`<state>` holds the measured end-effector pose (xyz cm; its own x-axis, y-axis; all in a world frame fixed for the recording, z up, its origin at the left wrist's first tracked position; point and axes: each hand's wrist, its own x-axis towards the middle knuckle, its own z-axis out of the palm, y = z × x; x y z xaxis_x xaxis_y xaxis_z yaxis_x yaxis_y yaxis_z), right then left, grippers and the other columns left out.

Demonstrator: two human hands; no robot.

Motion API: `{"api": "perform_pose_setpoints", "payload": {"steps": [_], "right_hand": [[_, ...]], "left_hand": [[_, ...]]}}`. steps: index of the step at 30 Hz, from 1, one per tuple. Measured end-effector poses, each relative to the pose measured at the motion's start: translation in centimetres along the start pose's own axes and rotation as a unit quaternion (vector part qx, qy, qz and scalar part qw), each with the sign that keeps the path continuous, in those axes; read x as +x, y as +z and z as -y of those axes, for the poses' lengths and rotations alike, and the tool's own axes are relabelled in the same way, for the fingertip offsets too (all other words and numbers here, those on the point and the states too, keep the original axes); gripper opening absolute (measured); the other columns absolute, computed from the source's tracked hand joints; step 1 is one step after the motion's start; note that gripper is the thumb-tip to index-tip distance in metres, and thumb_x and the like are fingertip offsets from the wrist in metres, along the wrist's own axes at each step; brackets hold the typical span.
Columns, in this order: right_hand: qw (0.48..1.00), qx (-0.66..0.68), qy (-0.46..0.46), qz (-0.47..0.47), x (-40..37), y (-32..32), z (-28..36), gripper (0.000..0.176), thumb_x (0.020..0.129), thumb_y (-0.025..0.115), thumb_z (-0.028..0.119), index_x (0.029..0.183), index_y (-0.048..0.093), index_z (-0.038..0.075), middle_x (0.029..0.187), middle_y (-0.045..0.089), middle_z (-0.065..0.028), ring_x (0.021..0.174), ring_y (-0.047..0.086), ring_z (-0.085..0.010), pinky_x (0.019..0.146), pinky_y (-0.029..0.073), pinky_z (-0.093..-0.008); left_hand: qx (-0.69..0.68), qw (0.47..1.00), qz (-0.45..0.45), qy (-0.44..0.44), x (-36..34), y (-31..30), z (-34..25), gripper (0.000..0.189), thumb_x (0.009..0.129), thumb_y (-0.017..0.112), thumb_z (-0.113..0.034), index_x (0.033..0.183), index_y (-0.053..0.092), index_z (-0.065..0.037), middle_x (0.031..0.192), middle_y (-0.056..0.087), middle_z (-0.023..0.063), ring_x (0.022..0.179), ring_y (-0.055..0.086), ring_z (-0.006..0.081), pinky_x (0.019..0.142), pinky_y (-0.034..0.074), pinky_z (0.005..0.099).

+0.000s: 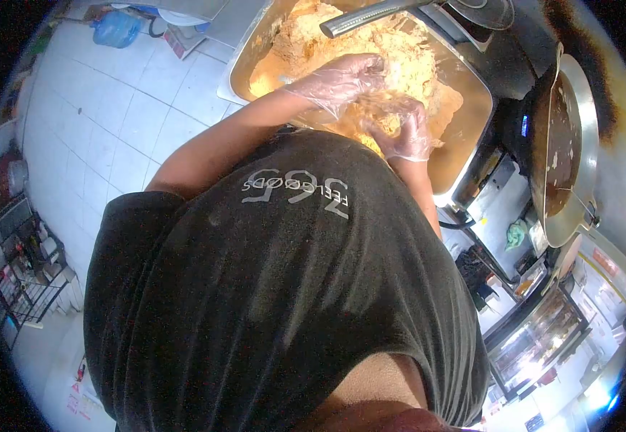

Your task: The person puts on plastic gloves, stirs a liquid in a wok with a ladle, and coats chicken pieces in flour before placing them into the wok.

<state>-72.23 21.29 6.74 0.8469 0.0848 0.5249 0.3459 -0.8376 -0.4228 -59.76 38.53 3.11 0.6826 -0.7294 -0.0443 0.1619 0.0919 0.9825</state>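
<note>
Both hands wear clear plastic gloves and work over a metal tub (480, 108) of yellow-orange flour-like coating (399, 50). My left hand (356, 75) is closed, its fingers curled down above the coating. What it holds, if anything, is hidden. To the right and nearer my body, my right hand (408, 131) has its thumb and fingers curved around the edge of a shaggy, flour-coated piece (372, 108). That piece lies between the two hands and is blurred, so its kind does not show.
A metal handle or bar (370, 16) reaches across the tub's far side. At right stands a large wok (569, 144) with dark liquid. White tiles (133, 108) cover the floor at left, with a blue plastic container (117, 29) farther off. A black wire rack (28, 266) stands lower left.
</note>
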Motion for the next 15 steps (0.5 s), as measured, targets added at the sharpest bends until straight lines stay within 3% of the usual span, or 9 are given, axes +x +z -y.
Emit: {"api": "perform_pose_setpoints", "payload": {"steps": [2,3,4,6,10,11,13,15], "right_hand": [[0.999,0.009,0.039,0.009,0.6,-1.2,0.6,0.047,0.071,0.09,0.021,0.104,0.06,0.006,0.106,0.06,-0.0142,0.093,0.062,-0.0321,0.081,0.053,-0.0443],[0.992,0.055,0.11,-0.022,0.3,-0.7,-0.4,0.049,0.072,0.091,0.024,0.108,0.062,0.008,0.107,0.061,-0.0131,0.091,0.063,-0.0278,0.079,0.054,-0.0417],[0.986,0.074,0.147,0.022,1.2,-1.2,0.2,0.049,0.073,0.091,0.024,0.11,0.064,0.009,0.107,0.062,-0.0125,0.089,0.064,-0.0267,0.078,0.054,-0.041],[0.962,0.112,0.224,0.106,3.1,-2.5,1.8,0.047,0.074,0.089,0.024,0.114,0.067,0.011,0.105,0.063,-0.0113,0.087,0.064,-0.0244,0.077,0.055,-0.0396],[0.963,0.082,0.176,0.185,4.2,-2.6,0.3,0.038,0.08,0.081,0.013,0.116,0.071,0.011,0.105,0.064,-0.0115,0.085,0.065,-0.0266,0.079,0.055,-0.0365],[0.948,0.1,0.212,0.217,4.5,-3.3,0.6,0.035,0.081,0.077,0.01,0.115,0.07,0.009,0.106,0.064,-0.0136,0.09,0.066,-0.0296,0.081,0.056,-0.0364],[0.954,0.076,0.162,0.24,4.5,-3.8,-0.1,0.034,0.081,0.076,0.01,0.115,0.07,0.008,0.107,0.065,-0.0145,0.093,0.067,-0.0316,0.082,0.055,-0.0387],[0.966,-0.005,0.084,0.246,3.8,-4.3,-1.5,0.029,0.082,0.071,0.008,0.111,0.069,0.006,0.107,0.065,-0.0171,0.097,0.066,-0.0368,0.086,0.054,-0.0433]], "left_hand": [[0.118,0.991,0.001,0.065,-0.1,-0.3,0.0,0.04,0.101,0.063,-0.024,0.131,0.059,0.001,0.119,0.068,0.0159,0.106,0.065,0.0269,0.095,0.05,0.0352],[0.2,0.975,0.001,0.097,-0.6,-0.2,-1.1,0.039,0.1,0.064,-0.024,0.131,0.06,0.0,0.119,0.068,0.0169,0.103,0.066,0.0258,0.093,0.05,0.0363],[0.28,0.951,0.001,0.129,-0.9,0.0,-1.9,0.038,0.1,0.064,-0.023,0.13,0.061,-0.001,0.119,0.068,0.018,0.1,0.067,0.0247,0.091,0.051,0.0375],[0.263,0.96,0.052,0.077,-1.0,0.4,-2.3,0.037,0.1,0.064,-0.022,0.128,0.06,0.002,0.114,0.067,0.0198,0.102,0.066,0.0264,0.092,0.051,0.0374],[0.28,0.949,0.143,-0.023,-0.9,0.4,-3.1,0.041,0.098,0.066,-0.023,0.131,0.059,0.0,0.117,0.066,0.021,0.107,0.064,0.0287,0.095,0.05,0.0377],[0.273,0.953,0.13,-0.019,-1.0,0.4,-3.3,0.043,0.098,0.067,-0.025,0.132,0.059,-0.001,0.119,0.065,0.0207,0.109,0.064,0.0287,0.096,0.05,0.0378],[0.259,0.96,0.102,-0.015,-1.7,0.3,-3.3,0.047,0.096,0.069,-0.028,0.133,0.058,-0.003,0.123,0.065,0.0202,0.112,0.064,0.0287,0.097,0.05,0.0379],[0.375,0.924,0.059,0.044,-2.1,-1.0,-3.6,0.049,0.095,0.07,-0.031,0.134,0.057,-0.003,0.126,0.064,0.0189,0.114,0.063,0.0283,0.098,0.05,0.0376]]}}
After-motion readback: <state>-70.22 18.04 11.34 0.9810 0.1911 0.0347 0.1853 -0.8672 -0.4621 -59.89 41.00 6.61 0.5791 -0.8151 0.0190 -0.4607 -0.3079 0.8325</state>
